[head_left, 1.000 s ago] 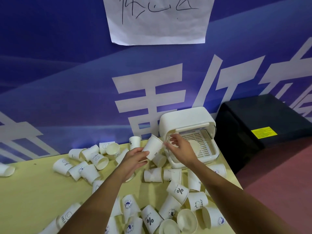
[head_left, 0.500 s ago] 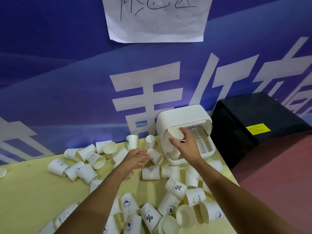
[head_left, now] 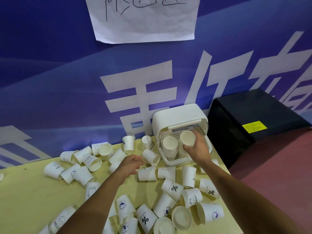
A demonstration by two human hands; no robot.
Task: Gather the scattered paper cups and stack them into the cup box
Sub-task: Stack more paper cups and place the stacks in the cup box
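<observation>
While the blue banner wall with large white characters fills the background, a sheet of white paper with handwriting hangs on it high above the cup box. To the right of the cup box, beyond the table edge, stands a black cabinet bearing a yellow label. The yellow table carries the cup box at its far right corner, against the wall.

The cup box is white, with its front opening facing the camera. Inside it, at the left, stands a stack of nested cups, mouth up. Just right of that stack, the right hand is closed around a single paper cup, gripping it by the wall from the right side; the cup is upright, mouth up, and sits within the box opening above further cups, whose number cannot be told.

Scattered paper cups cover the table left of and in front of the cup box, most lying on their sides, a few upright. The left hand hangs over the table just left of the box front, fingers loosely curled and apart, holding nothing. One tilted cup lies just beyond its fingertips, between the hand and the cup box; contact cannot be told.
</observation>
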